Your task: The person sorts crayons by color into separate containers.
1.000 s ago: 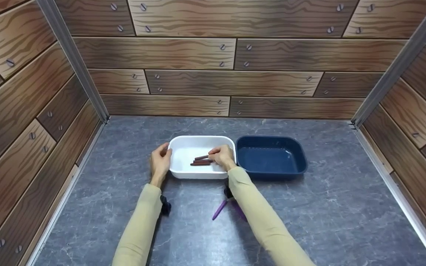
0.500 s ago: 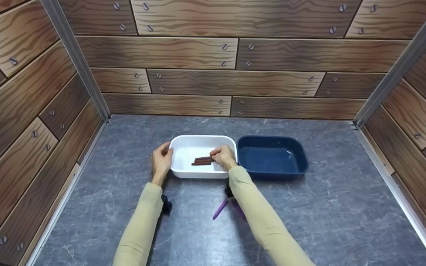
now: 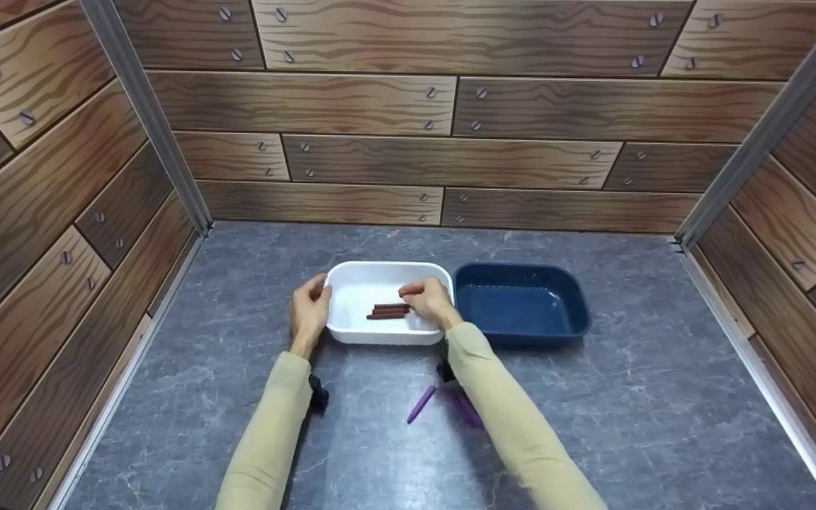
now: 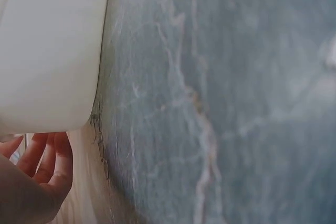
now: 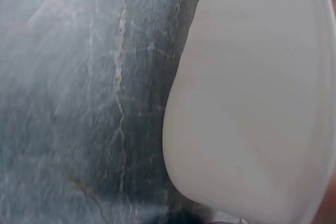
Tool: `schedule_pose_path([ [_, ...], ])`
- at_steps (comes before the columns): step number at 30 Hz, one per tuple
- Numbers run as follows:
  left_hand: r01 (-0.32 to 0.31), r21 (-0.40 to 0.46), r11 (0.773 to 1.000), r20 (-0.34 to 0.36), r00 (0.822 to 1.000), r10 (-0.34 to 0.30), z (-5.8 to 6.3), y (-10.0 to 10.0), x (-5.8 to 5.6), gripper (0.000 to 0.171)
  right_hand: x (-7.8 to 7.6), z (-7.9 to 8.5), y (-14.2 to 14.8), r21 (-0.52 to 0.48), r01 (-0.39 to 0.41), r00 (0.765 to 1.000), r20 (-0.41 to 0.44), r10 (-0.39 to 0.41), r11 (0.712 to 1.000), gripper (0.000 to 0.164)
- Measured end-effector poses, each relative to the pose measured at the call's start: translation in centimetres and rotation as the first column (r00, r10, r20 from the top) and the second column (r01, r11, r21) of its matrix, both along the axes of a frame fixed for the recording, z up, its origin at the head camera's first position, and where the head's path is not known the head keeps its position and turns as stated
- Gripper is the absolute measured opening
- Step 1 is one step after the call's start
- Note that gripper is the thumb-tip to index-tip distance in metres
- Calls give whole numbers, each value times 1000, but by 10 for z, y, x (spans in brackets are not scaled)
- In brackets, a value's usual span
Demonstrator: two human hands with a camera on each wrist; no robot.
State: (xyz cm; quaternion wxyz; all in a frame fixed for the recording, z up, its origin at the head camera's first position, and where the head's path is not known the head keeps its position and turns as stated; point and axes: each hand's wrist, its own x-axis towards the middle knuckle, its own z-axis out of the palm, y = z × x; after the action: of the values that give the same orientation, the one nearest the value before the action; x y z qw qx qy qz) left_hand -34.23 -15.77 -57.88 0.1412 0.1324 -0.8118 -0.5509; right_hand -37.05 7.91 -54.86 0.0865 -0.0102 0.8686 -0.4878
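Observation:
A white rectangular dish (image 3: pixel 351 329) stands on the grey marbled surface, several slim brown sticks (image 3: pixel 388 312) lying side by side inside it. My left hand (image 3: pixel 308 308) holds the dish's left end, thumb at the rim and fingers against the outer wall; in the left wrist view those fingers (image 4: pixel 52 163) touch the dish wall (image 4: pixel 47 51). Over the right part of the dish reaches my right hand (image 3: pixel 431 303), its fingertips bunched just above the sticks' right ends. I cannot tell whether they pinch anything. The right wrist view mostly shows the dish's outer wall (image 5: pixel 247 93).
A dark blue dish (image 3: pixel 521 338) sits close against the white one's right side. Nearer me lies a purple pen-like stick (image 3: pixel 421 404), with more purple sticks (image 3: pixel 466 409) partly under my right forearm. Wood-patterned panels (image 3: pixel 351 159) enclose the back and sides.
The brown stick that slanted up to my right fingertips now lies flat beside the others. My right hand and forearm have shifted slightly right. The left hand keeps its hold on the dish.

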Motion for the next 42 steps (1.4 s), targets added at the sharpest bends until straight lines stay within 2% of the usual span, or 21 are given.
schedule_pose_path([
  [5, 0, -11, 1000, 0, 1000, 0, 0, -1, 0, 34, 6, 6, 6, -171, -89, 996, -45, 82, 981, 20],
  [10, 13, -22, 1000, -14, 1000, -13, 1, -2, 0, 35, 14, 17, 19, -284, -115, 992, -91, 93, 952, 26],
  [13, 19, -11, 1000, -22, 1000, -19, 3, -3, 0, 35, 19, 20, 32, -304, -110, 990, -122, 76, 946, 26],
  [17, 17, 3, 1000, -71, 997, -17, 10, -3, -2, 34, 24, 21, 54, -359, -74, 987, -158, 17, 930, 24],
  [24, -6, -58, 998, -136, 991, -2, 21, 2, -1, 29, 33, 20, 100, -456, 10, 979, -176, -102, 890, 22],
  [29, -39, -86, 996, -251, 968, 16, 26, 9, 7, 25, 40, 21, 130, -449, 18, 978, -177, -109, 893, 25],
  [34, -36, -119, 992, -344, 939, -7, 30, 22, 12, 20, 44, 22, 156, -450, 32, 968, -207, -139, 893, 26],
  [42, 50, -160, 986, -456, 882, -119, 34, 50, 22, 13, 48, 22, 197, -397, 73, 960, -221, -172, 915, 31],
])
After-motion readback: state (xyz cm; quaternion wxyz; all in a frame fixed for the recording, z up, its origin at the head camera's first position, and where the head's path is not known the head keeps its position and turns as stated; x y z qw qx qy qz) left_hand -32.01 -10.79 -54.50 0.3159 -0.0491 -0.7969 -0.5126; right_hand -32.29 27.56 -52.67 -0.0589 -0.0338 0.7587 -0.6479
